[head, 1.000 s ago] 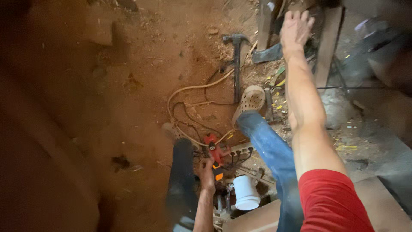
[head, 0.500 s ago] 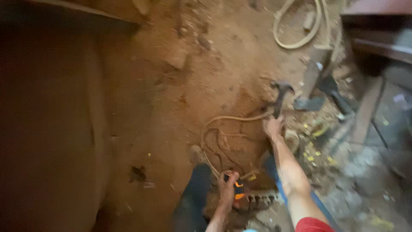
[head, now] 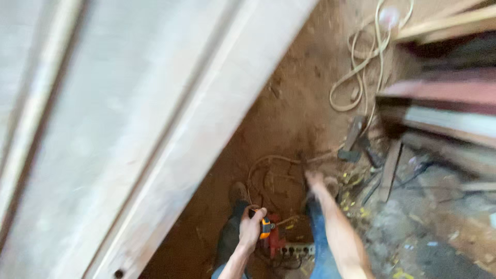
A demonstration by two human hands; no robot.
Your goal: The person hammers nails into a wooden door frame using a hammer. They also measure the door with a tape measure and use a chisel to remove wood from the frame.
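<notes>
Far to the left of my hands I see a pale wooden board (head: 129, 129) leaning across the view, its long axis running from lower left to upper right. My left hand (head: 251, 227) comes up from the bottom edge, forearm nearly vertical, fingers curled tight around an orange and black tool (head: 265, 227); too little of the tool shows to tell its long axis or which way it points. Just right of that hand and slightly below it, a red device (head: 274, 242) and a power strip (head: 294, 251) lie on the dirt floor (head: 289, 113). My right hand (head: 313, 179) reaches forward and down, arm stretched out, blurred, so I cannot tell its grip. A pale cable (head: 361, 67) coils beyond it.
</notes>
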